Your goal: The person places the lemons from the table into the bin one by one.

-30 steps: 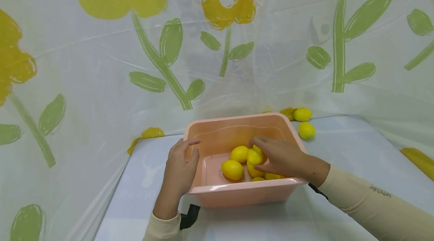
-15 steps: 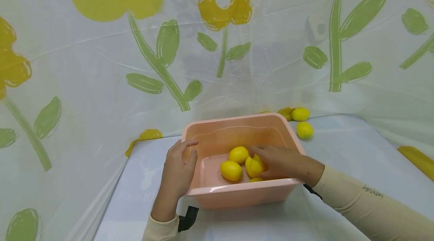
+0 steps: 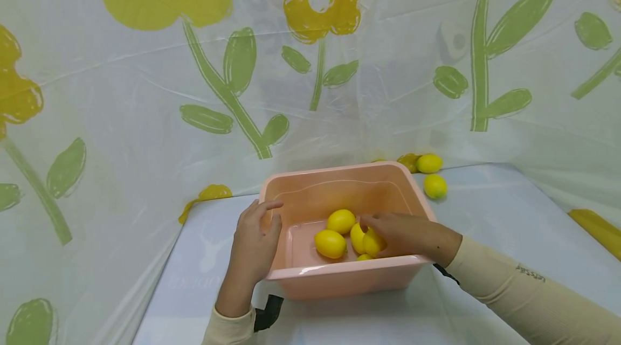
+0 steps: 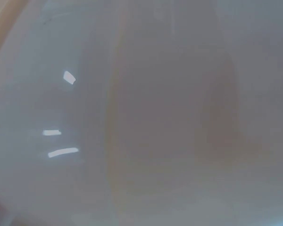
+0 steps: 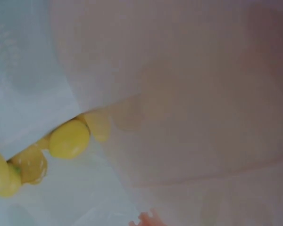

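A pink plastic tub (image 3: 339, 280) stands on the table with several lemons in it. My right hand (image 3: 405, 234) reaches down inside its right half, fingers and thumb curled about a lemon (image 3: 374, 243). Right beside that one lies another lemon (image 3: 357, 237), partly covered by it. Two more lie to the left, a rear lemon (image 3: 341, 221) and a front lemon (image 3: 330, 243). At the left rim is my left hand (image 3: 254, 242), its index finger and thumb spread apart over the edge and no lemon in it. The left wrist view shows only a hazy, glossy surface.
Behind the tub's right corner, a lemon (image 3: 435, 186) rests on the table (image 3: 490, 210), with another lemon (image 3: 429, 163) at the back edge. A flower-printed sheet (image 3: 388, 75) hangs behind. The right wrist view shows a lemon (image 5: 69, 139) outside a blurred pinkish area.
My right hand has lowered a little into the tub, and the lemon at its fingers has shifted down and to the right. The left hand stays at the rim; the whole view has shifted slightly.
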A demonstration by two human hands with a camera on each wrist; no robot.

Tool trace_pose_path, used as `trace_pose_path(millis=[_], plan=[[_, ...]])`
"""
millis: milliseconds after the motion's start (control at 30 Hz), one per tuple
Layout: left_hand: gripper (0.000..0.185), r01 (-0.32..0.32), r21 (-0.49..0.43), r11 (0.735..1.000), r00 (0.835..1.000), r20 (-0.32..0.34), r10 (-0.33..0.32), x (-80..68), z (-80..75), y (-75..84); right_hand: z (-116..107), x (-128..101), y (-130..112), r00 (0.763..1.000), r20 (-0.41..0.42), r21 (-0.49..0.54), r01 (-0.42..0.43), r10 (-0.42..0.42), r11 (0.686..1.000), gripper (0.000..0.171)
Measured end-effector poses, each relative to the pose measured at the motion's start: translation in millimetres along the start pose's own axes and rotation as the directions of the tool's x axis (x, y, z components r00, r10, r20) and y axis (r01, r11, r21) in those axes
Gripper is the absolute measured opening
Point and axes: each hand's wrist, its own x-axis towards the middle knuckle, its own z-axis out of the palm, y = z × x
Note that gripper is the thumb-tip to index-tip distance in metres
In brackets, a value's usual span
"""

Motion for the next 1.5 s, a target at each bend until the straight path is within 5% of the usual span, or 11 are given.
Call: trace_pose_path(millis=[733, 1133, 1500], plan=[[0.031, -0.039, -0.005, 0.999, 0.999, -0.016, 0.039, 0.4, 0.1, -3.3, 1.2, -2.8, -0.7, 0.999, -0.008, -0.073, 0.032, -0.032, 0.997, 0.045], [0.031, -0.047, -0.008, 0.999, 0.999, -0.019, 0.047, -0.1, -0.3, -3.3, 1.3, 0.3, -3.9, 1.0, -0.007, -0.065, -0.03, 0.029, 0.997, 0.045], [0.03, -0.048, -0.018, 0.999, 0.999, -0.014, 0.048, 1.0, 0.4, -3.0, 3.0, 7.0, -2.2, 0.982, -0.189, -0.144, -0.009, -0.019, 0.989, 0.033]])
